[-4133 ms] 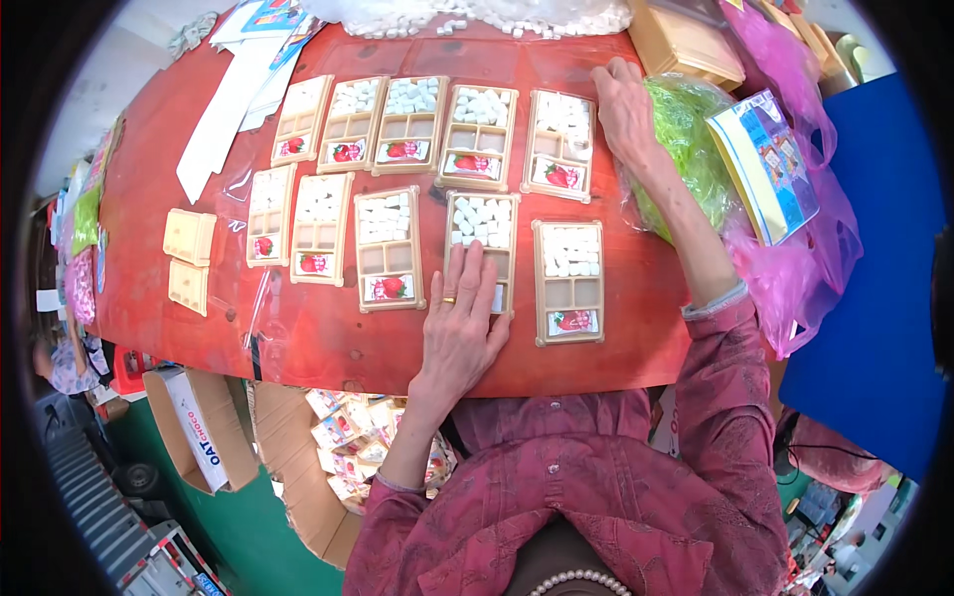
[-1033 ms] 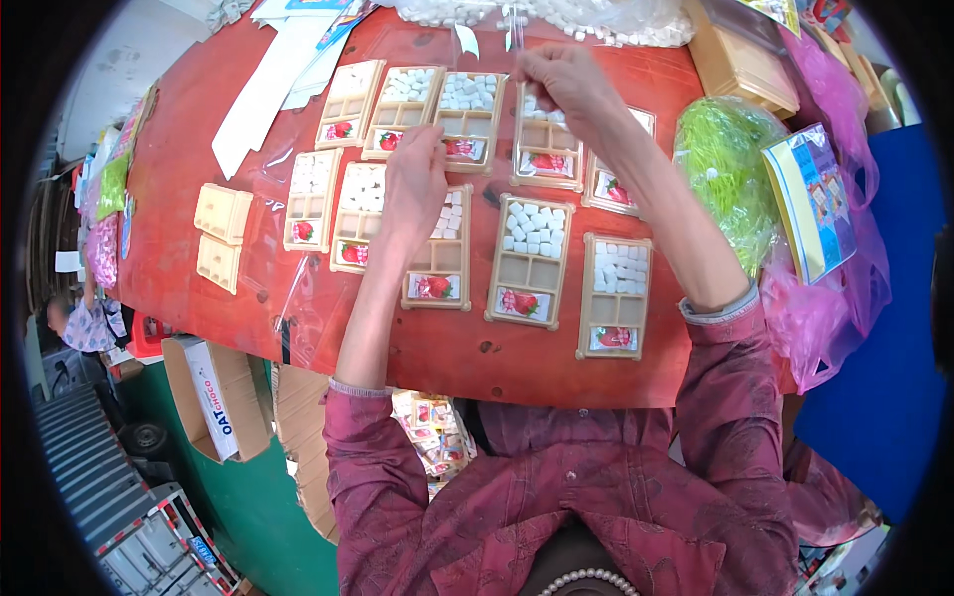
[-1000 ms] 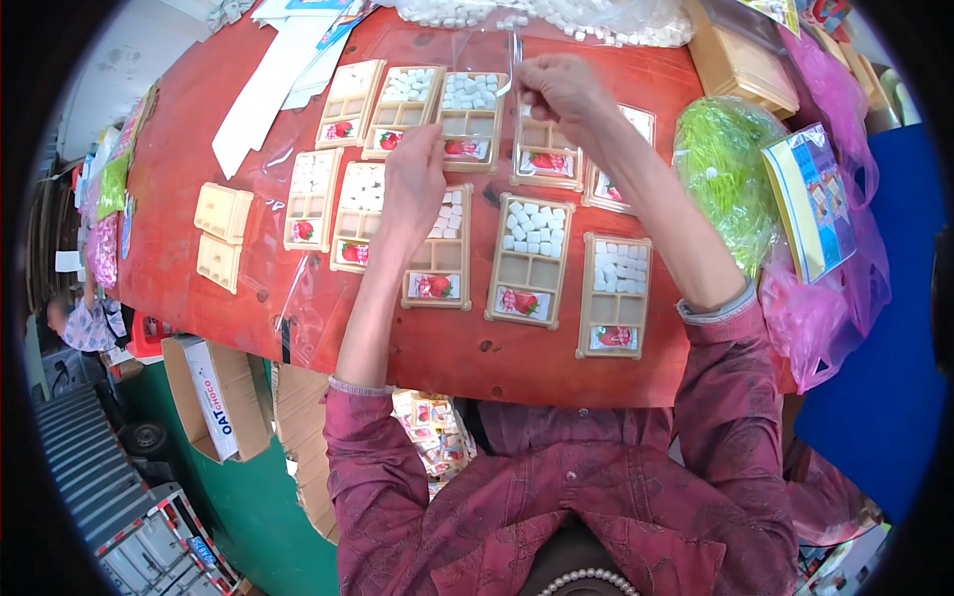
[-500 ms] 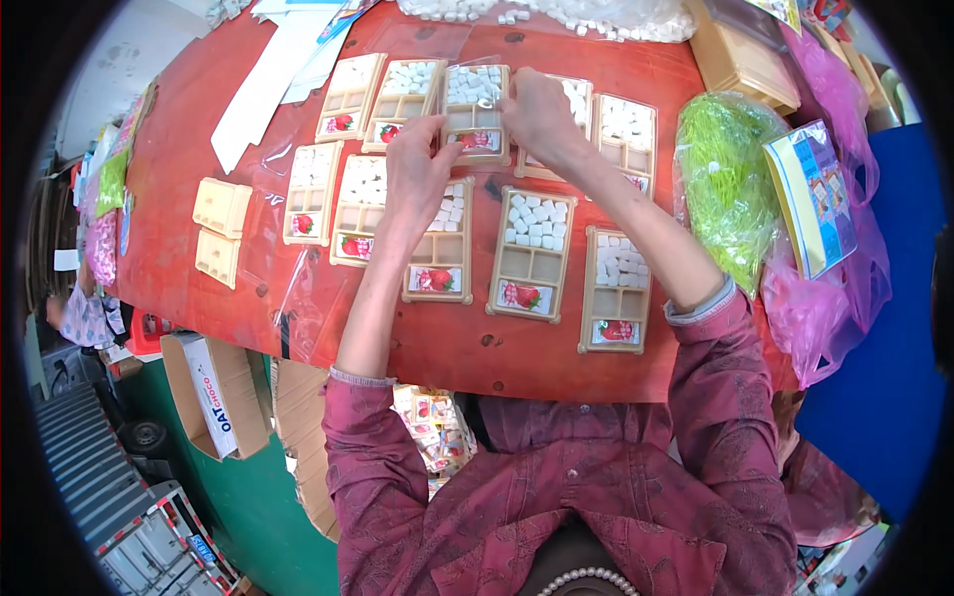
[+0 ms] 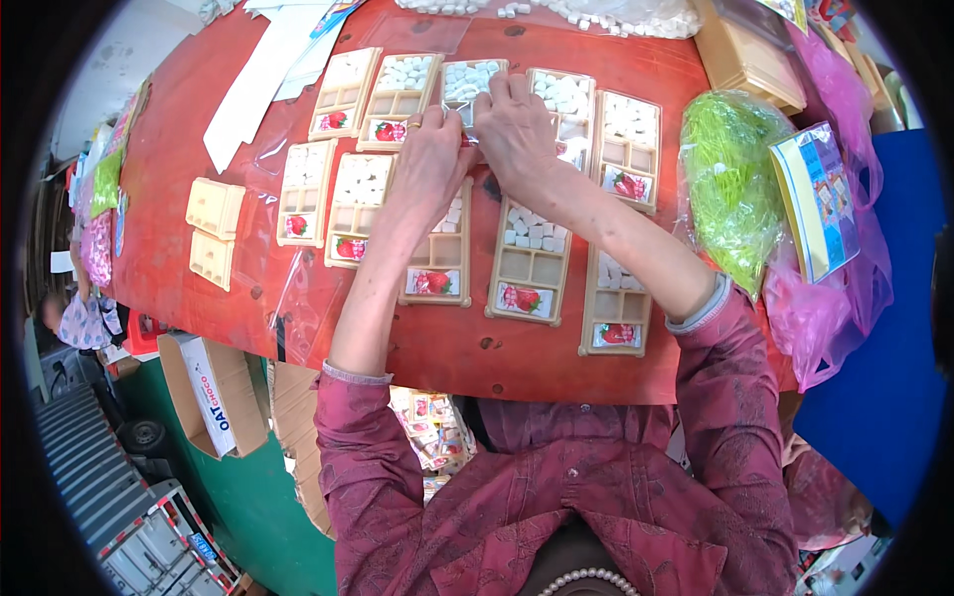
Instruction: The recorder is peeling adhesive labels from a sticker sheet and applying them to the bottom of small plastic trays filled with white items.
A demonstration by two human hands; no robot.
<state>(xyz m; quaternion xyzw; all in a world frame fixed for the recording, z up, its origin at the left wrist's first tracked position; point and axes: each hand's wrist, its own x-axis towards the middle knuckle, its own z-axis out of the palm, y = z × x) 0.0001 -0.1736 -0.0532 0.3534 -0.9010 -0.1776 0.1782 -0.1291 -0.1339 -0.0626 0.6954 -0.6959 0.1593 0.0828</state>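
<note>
A beige compartment tray [image 5: 471, 74] with white marshmallow-like cubes lies at the back middle of the table. My left hand [image 5: 429, 164] is closed at its lower left side, fingers curled over the edge. Against its lower right side my right hand [image 5: 519, 139] bends its fingers over the tray, gripping it from that side. My thumbs nearly meet at the tray's near end. A bit of red shows between them; the rest of the near compartments is hidden. Close by are similar trays, including a marshmallow tray [image 5: 405, 73] on the left and another marshmallow tray [image 5: 562, 92] on the right.
More filled trays with strawberry-printed packets stand nearer me, such as a front tray [image 5: 527, 260]. Stacked beige trays [image 5: 216, 209] sit at left. On the right lie a bag of green shreds [image 5: 730, 169] and a pink plastic bag [image 5: 810, 328]. White sheets [image 5: 260, 84] lie at back left.
Both hands have moved toward me along the same tray, from its sides to its near end. My right hand has shifted slightly left and the hands are closer together.
</note>
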